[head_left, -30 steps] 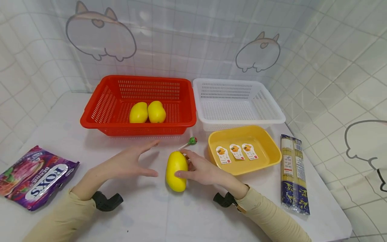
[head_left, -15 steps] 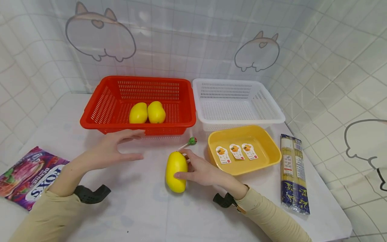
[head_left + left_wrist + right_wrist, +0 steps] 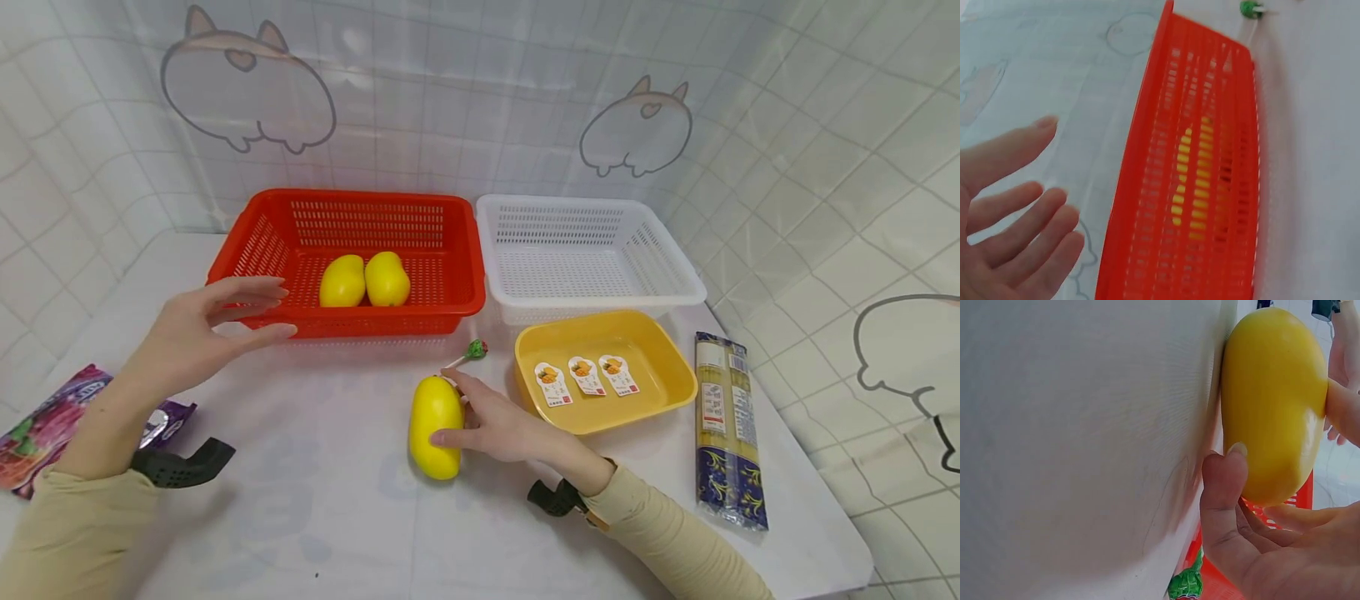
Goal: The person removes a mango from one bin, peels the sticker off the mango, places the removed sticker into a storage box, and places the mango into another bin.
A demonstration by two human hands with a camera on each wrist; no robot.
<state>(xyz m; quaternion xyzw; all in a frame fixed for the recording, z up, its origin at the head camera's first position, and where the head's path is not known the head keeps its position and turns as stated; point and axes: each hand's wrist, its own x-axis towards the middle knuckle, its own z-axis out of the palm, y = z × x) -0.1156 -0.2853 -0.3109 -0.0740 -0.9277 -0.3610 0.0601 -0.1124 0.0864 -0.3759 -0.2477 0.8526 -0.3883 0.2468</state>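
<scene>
A yellow mango [image 3: 435, 427] lies on the table in front of the red basket. My right hand [image 3: 498, 421] grips it from its right side, thumb on top and fingers around the far end; the right wrist view shows the mango [image 3: 1274, 400] between thumb and fingers. My left hand [image 3: 198, 329] is raised at the front left corner of the red basket [image 3: 360, 323], fingers spread apart from the thumb and holding nothing. Two more mangoes, a left one [image 3: 342, 282] and a right one [image 3: 387, 280], lie side by side in that basket.
A white basket [image 3: 600, 302] stands right of the red one. Before it sits a yellow tray [image 3: 660, 367] with mango stickers [image 3: 587, 377]. A lollipop [image 3: 476, 349] lies behind the held mango. Noodle packs [image 3: 729, 433] lie far right, a purple FOX'S bag [image 3: 45, 437] far left.
My left hand has moved left and up, away from the mango, to the red basket's front left corner, and now covers part of the purple bag. The right hand has stayed on the mango.
</scene>
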